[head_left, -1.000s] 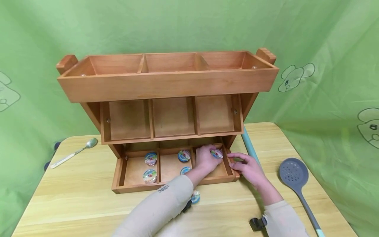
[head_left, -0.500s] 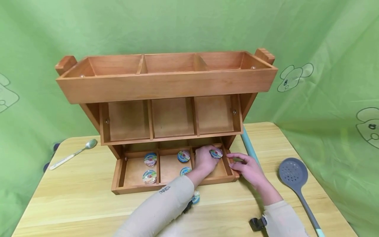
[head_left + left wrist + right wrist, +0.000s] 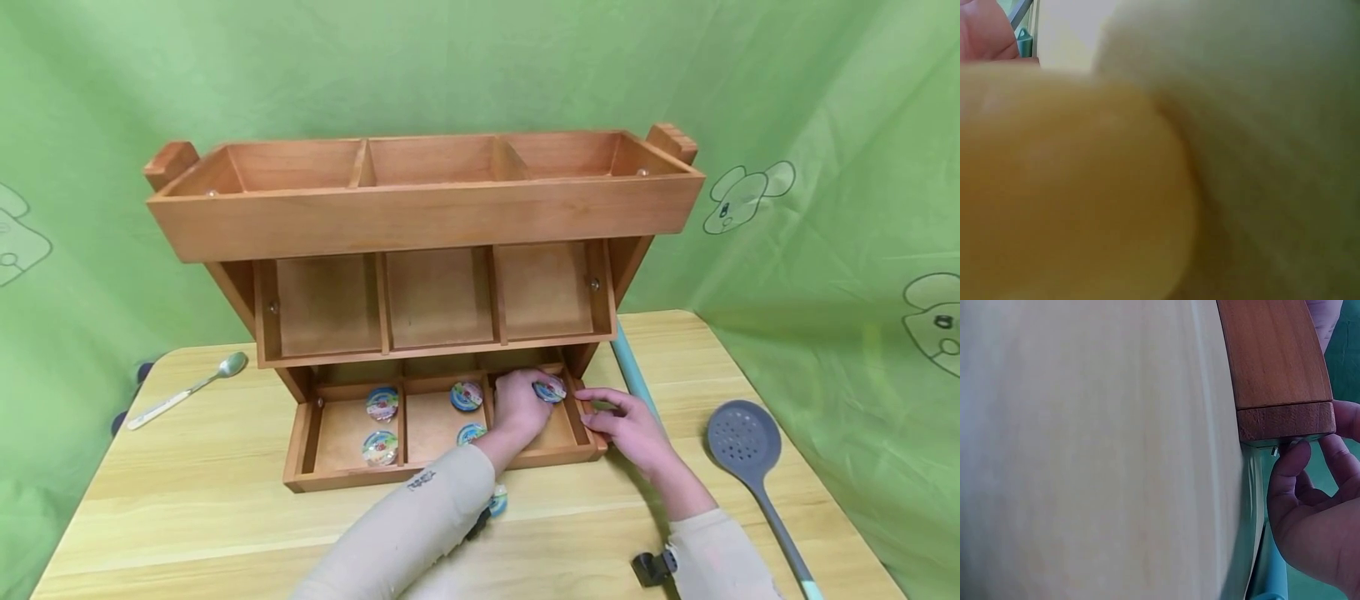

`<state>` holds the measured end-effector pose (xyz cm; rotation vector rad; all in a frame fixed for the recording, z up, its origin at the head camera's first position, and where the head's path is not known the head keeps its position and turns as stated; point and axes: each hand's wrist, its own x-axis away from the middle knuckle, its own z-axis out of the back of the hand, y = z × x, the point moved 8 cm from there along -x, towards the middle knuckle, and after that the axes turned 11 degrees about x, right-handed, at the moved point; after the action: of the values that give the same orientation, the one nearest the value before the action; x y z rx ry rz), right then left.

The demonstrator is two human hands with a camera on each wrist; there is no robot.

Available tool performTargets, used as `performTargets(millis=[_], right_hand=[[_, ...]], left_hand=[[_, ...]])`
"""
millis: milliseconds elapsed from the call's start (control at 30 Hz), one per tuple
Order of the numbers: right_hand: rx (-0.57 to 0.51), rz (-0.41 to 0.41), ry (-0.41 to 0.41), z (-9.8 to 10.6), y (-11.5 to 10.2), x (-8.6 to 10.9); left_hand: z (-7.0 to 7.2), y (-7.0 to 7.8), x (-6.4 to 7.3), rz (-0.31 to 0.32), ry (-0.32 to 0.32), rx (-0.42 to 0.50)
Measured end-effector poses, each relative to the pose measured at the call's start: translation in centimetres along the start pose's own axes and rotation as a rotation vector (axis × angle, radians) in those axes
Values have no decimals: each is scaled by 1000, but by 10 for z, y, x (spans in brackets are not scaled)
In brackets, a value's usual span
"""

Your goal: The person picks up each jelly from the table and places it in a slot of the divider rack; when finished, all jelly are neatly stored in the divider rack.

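My left hand (image 3: 522, 407) reaches into the right compartment of the bottom tray (image 3: 442, 475) of a three-tier wooden rack (image 3: 420, 225). It holds a small round cup with a blue and pink printed lid (image 3: 551, 389); part of the grip is hidden behind the fingers. My right hand (image 3: 633, 429) touches the tray's right end, index finger at the rim and thumb against the outer side. The right wrist view shows that thumb (image 3: 1292, 459) at the wooden end. Similar cups (image 3: 382, 403) sit in the left and middle compartments. Blurred skin and sleeve fill most of the left wrist view.
Another cup (image 3: 498, 500) lies on the table, partly behind my left sleeve. A spoon (image 3: 187, 390) rests at the left. A grey slotted skimmer (image 3: 744, 442) lies at the right, near a teal bar (image 3: 633, 371) beside the rack. Green cloth (image 3: 810, 108) surrounds the table.
The cup in my left hand has turned slightly, its lid showing more blue. Both hands stay almost where they were.
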<state>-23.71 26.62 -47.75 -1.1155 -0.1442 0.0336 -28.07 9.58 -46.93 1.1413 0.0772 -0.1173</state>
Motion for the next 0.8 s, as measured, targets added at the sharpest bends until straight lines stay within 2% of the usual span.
performTargets(millis=[200, 400, 600, 800], right_hand=[[-9, -7, -6, 0, 1, 0], [-11, -6, -8, 0, 1, 0], [-13, -5, -12, -1, 0, -1], [-1, 9, -5, 0, 0, -1]], left_hand=[[1, -1, 1, 1, 19, 38], [2, 1, 3, 3, 0, 14], [11, 10, 10, 6, -71, 20], [31, 26, 20, -39, -164, 96]])
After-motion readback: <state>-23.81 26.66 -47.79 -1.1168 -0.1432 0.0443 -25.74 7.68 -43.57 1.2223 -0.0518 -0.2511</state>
